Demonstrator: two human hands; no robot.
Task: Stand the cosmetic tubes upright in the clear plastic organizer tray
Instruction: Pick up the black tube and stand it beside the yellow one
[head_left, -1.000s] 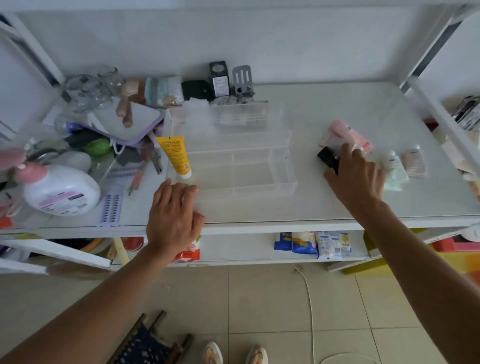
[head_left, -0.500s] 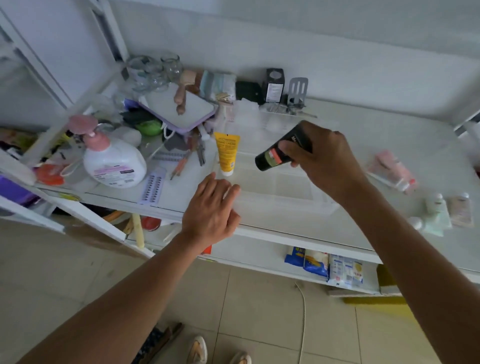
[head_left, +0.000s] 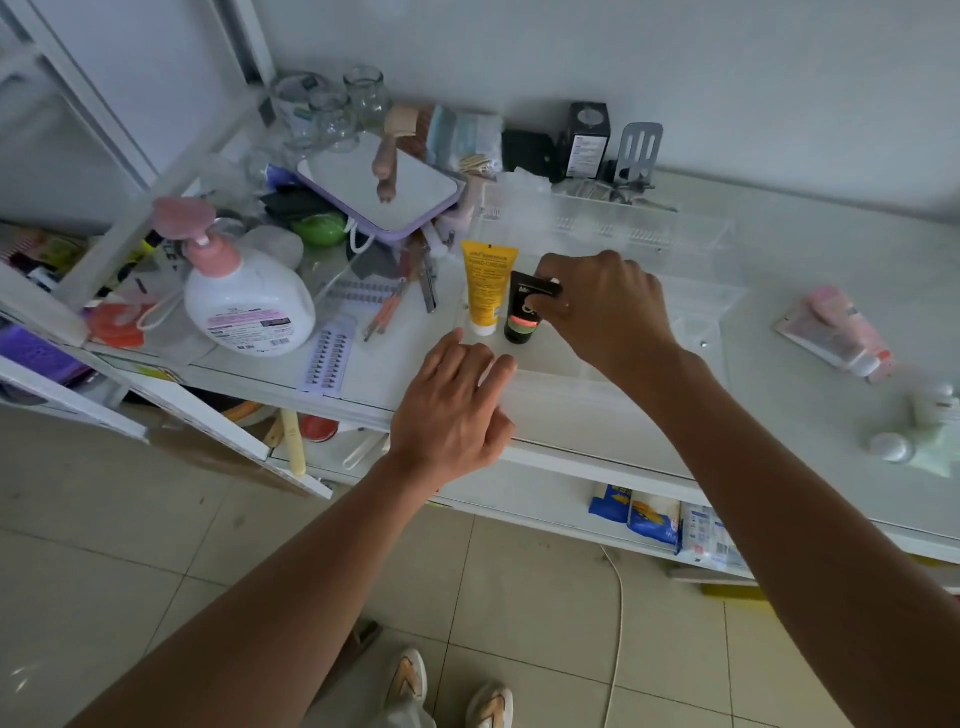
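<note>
The clear plastic organizer tray (head_left: 691, 317) lies on the white table. A yellow tube (head_left: 486, 288) stands cap-down in its left end. Right beside it a black tube (head_left: 522, 317) stands cap-down, with my right hand (head_left: 605, 306) gripping its top end. My left hand (head_left: 457, 410) rests flat, fingers apart, against the tray's near left corner. A pink tube (head_left: 844, 332) lies flat on the table to the right, and small white and pale green tubes (head_left: 914, 436) lie at the far right.
A white pump bottle with a pink top (head_left: 244, 296), a mirror with a lilac frame (head_left: 382, 192), glass jars (head_left: 332, 104), strips of false lashes (head_left: 327, 358) and tools crowd the table's left side. A black box (head_left: 584, 140) stands by the wall. Packets lie on the lower shelf (head_left: 665, 525).
My right hand picked the black tube up from the right of the table, carried it left over the tray and set it upright beside the yellow tube. The camera has swung left.
</note>
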